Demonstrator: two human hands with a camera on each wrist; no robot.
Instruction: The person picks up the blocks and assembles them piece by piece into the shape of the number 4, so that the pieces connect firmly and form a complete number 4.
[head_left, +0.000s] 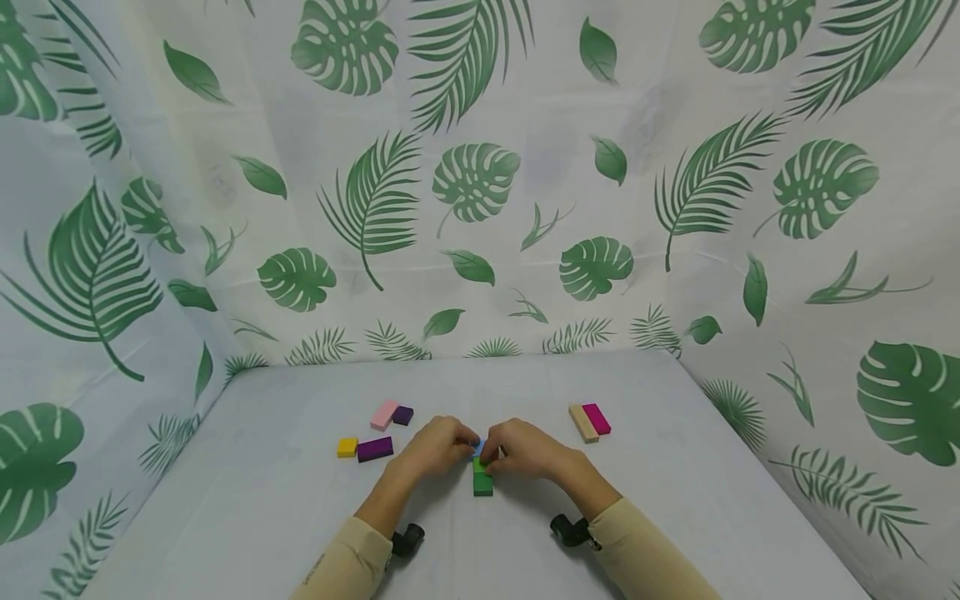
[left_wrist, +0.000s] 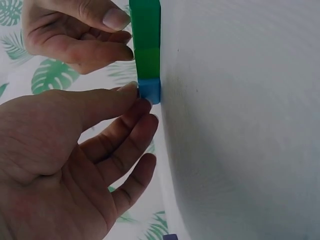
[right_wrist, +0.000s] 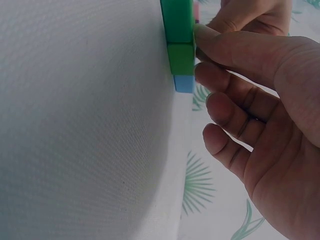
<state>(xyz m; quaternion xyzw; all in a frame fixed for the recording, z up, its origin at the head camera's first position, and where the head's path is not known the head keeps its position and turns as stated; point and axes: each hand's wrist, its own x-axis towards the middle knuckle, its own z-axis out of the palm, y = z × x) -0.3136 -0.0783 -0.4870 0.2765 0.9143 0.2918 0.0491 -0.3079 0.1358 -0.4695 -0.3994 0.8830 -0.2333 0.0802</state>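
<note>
On a desk (head_left: 247,508), 2 hands nearly tog. over a short row of blocks. L hand (head_left: 438,446) pinches the blue block (left_wrist: 151,92), far end. R hand (head_left: 528,447) has fingertips at the lt green block (right_wrist: 181,59), mid-row; can't tell if gripping. Dk green block (head_left: 483,486) sits btwn hands, nearer the wearer. Purple block (head_left: 375,449) L of L hand.

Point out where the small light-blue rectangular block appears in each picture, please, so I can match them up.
Head view: the small light-blue rectangular block is below centre, partly hidden.
Left wrist view: it is just above the middle, at the left hand's fingertips.
Right wrist view: it is above and slightly right of the middle.
Shared landmark: the dark-green rectangular block, at the row's other end.
</note>
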